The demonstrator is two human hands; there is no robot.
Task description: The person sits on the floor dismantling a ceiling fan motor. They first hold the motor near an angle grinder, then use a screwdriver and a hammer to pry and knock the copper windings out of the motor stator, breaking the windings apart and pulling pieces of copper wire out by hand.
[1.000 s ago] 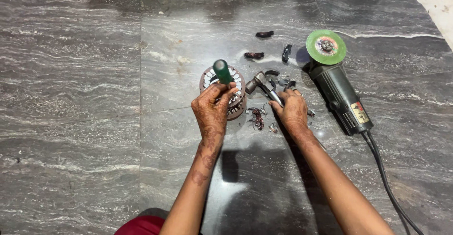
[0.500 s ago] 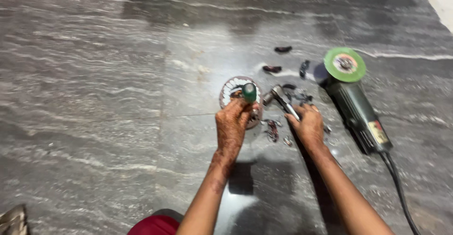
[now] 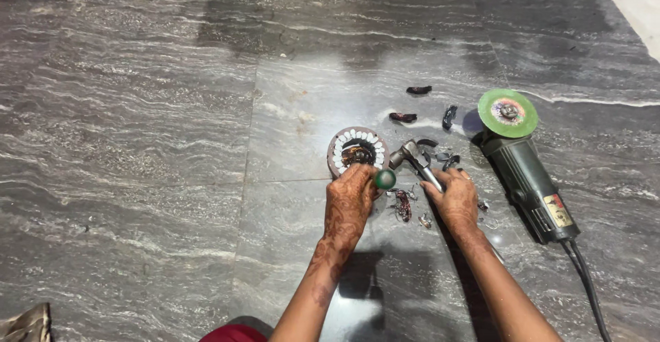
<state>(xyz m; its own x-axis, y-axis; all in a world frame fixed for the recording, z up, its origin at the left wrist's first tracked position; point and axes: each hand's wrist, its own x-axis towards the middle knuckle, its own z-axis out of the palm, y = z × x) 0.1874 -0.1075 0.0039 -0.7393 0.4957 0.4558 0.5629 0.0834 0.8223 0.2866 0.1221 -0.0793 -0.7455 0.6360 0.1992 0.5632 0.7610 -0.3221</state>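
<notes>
We have our left hand point(image 3: 349, 201) closed around a tool with a green handle point(image 3: 384, 179), whose rounded green end sticks out at the thumb side; the working end is hidden under our fingers, so we cannot tell what kind of tip it has. Just beyond the knuckles, touching the fingertips, lies a round motor stator point(image 3: 357, 151), flat on the floor, with a ring of pale slot pieces around a dark, coppery centre. Our right hand point(image 3: 452, 197) is closed on the handle of a small hammer point(image 3: 416, 161); its metal head points up and to the left, between the two hands and close beside the stator's right edge, apart from it as far as we can see. Between and just below our hands lie tangled scraps of dark reddish wire point(image 3: 403, 204) and small bits of debris. Farther out from the right hand, past the hammer head, several dark curved fragments point(image 3: 403, 117) are scattered on the floor. To the right of our right hand, near but not touching it, rests an angle grinder point(image 3: 528, 177) with a green disc point(image 3: 507, 112) at its far end and its cord running off toward the lower right. Everything sits on a grey veined stone floor point(image 3: 137, 142).
</notes>
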